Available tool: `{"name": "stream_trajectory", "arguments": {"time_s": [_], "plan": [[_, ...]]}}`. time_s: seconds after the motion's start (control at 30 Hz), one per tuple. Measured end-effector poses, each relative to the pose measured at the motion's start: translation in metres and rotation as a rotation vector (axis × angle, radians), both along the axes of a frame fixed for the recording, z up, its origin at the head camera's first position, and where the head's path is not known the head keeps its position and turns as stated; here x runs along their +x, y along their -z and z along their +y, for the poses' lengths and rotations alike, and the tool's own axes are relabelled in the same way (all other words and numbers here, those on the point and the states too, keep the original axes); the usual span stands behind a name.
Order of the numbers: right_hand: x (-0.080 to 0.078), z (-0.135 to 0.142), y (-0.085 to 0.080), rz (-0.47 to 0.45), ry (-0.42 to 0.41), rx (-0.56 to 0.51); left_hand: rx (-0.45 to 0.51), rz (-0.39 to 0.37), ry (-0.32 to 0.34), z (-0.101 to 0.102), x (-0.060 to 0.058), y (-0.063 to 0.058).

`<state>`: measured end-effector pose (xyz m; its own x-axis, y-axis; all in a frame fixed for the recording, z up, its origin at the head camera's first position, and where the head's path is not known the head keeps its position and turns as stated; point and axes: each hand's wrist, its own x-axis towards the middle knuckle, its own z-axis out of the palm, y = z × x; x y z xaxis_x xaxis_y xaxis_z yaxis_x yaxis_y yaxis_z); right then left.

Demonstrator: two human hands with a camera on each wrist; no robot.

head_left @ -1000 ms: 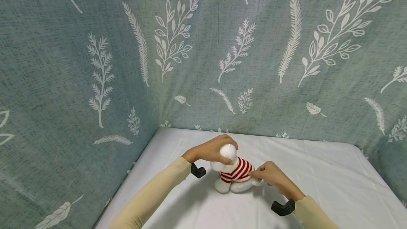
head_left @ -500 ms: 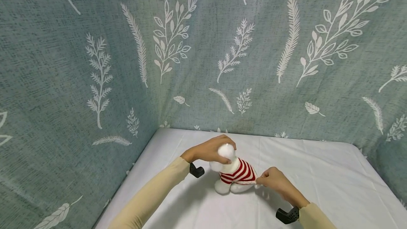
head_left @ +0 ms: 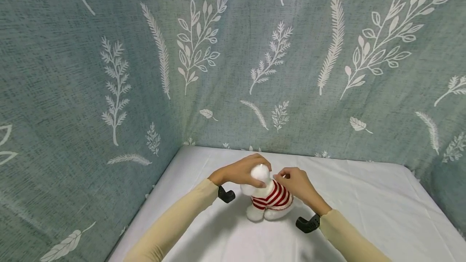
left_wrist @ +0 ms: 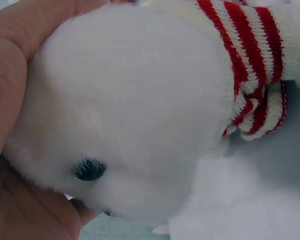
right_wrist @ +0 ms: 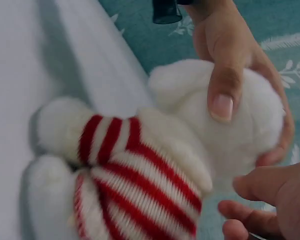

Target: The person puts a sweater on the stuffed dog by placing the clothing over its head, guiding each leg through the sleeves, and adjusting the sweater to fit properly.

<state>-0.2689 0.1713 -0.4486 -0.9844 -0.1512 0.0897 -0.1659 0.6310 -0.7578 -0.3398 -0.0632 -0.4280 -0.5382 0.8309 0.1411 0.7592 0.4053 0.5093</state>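
A white stuffed animal (head_left: 254,212) in a red-and-white striped knit sweater (head_left: 279,198) sits upright on the white-covered table. My left hand (head_left: 240,172) grips its head, with the thumb on one side and the fingers wrapped round the other. Up close in the left wrist view, one dark eye shows on the fluffy head (left_wrist: 140,100). My right hand (head_left: 297,182) is at the back of the toy's neck, by the sweater's cream collar (right_wrist: 185,145). Its thumb and fingers are parted, with nothing between them in the right wrist view.
White cloth (head_left: 364,201) covers the table around the toy. Grey-green curtains (head_left: 233,72) with white leaf prints hang behind the table and along its left side. Each wrist wears a black camera mount, such as the right one (head_left: 308,224).
My right hand pulled the sweater's back hem outward, then let go and moved up and left to the neck. The hem now lies against the toy's rear. My left hand stays on the head.
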Motion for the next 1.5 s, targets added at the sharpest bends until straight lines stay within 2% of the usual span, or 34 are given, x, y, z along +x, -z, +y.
{"name": "stream_trajectory", "arguments": {"time_s": [0.1,0.23,0.43,0.6,0.7,0.8,0.87,0.97,1.03,1.1,1.2,1.27,1.37,1.5], "plan": [[-0.007,-0.014,-0.002,-0.003,-0.019,0.000,-0.001,-0.007,0.001,0.000,0.001,0.002],[-0.009,-0.021,-0.004,-0.025,-0.026,0.046,0.002,-0.003,0.003,0.001,0.002,0.002],[-0.012,-0.025,-0.006,0.008,-0.060,0.114,0.006,0.004,0.007,0.000,0.001,0.001],[-0.017,-0.025,-0.003,0.044,-0.108,0.070,0.007,0.006,-0.006,0.000,0.000,0.002],[-0.017,-0.024,-0.001,0.034,-0.094,0.019,0.014,0.003,-0.010,0.000,-0.001,0.003],[-0.013,-0.022,0.001,0.038,-0.066,0.003,0.058,-0.080,-0.016,-0.003,-0.002,0.003],[-0.009,-0.021,0.001,0.053,-0.047,0.021,0.114,-0.181,-0.041,-0.006,-0.004,0.004],[0.000,-0.020,0.001,0.076,-0.042,0.063,0.224,-0.365,-0.139,-0.015,-0.008,0.006],[0.008,-0.019,0.002,0.081,-0.048,0.082,0.294,-0.449,-0.218,-0.021,-0.013,0.010],[0.015,-0.018,0.002,0.079,-0.065,0.093,0.327,-0.495,-0.285,-0.025,-0.019,0.015],[0.024,-0.020,0.005,0.076,-0.102,0.115,0.295,-0.489,-0.326,-0.031,-0.028,0.024],[0.028,-0.023,0.008,0.079,-0.121,0.131,0.230,-0.456,-0.310,-0.033,-0.033,0.032],[0.032,-0.028,0.014,0.095,-0.130,0.153,0.141,-0.425,-0.228,-0.035,-0.038,0.043],[0.036,-0.033,0.021,0.100,-0.121,0.162,0.075,-0.459,-0.105,-0.031,-0.040,0.054]]}}
